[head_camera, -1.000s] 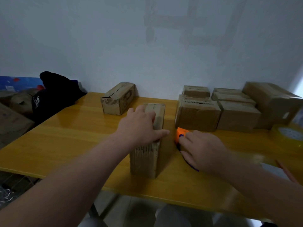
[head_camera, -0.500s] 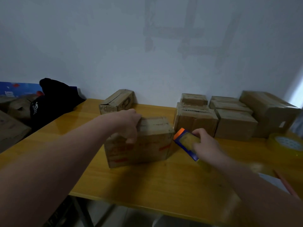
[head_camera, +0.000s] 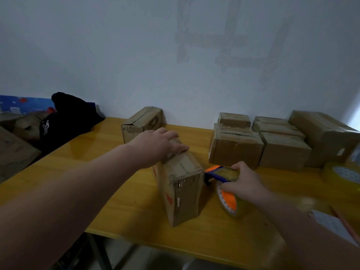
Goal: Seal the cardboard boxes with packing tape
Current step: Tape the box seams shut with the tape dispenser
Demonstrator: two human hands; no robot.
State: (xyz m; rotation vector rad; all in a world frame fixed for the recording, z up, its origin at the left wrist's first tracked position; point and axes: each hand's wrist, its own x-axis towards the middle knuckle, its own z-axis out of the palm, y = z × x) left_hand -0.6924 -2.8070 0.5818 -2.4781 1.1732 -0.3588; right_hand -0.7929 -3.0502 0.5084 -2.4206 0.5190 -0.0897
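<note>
- Left hand [head_camera: 159, 145] lies palm-down on the far top end of the cardboard box [head_camera: 181, 190]. Fingers are spread and nearly straight, with the thumb pointing right along the top edge. It presses on the box and does not clasp it.
- Right hand [head_camera: 246, 185] grips the tape dispenser [head_camera: 222, 173], with its fingers curled over the dispenser's top. The hand is somewhat motion-blurred.
- Dispenser: blue body, orange front end, and a roll of clear yellowish tape on an orange hub [head_camera: 229, 203] below the hand. The front end sits just beside the box's right face, near its upper corner — I cannot tell whether they touch.
- Box: stands on the yellow wooden table [head_camera: 109, 193] near the front edge, its narrow end toward the camera. A seam runs along the top (flaps closed). There are red markings on the left face.
- A second box [head_camera: 142, 123] lies behind the left hand, against the wall.
- A cluster of boxes [head_camera: 235, 151] is at back right, several deep and touching one another, with the largest [head_camera: 325, 137] farthest right.
- A spare roll of tape [head_camera: 344, 173] lies flat at the table's right edge, well apart from the dispenser.
- A white paper sheet [head_camera: 331, 224] is on the table near the right forearm.
- A black bag [head_camera: 68, 121] sits at the table's far left corner, with brown cartons [head_camera: 13, 152] beyond it, off the table.
</note>
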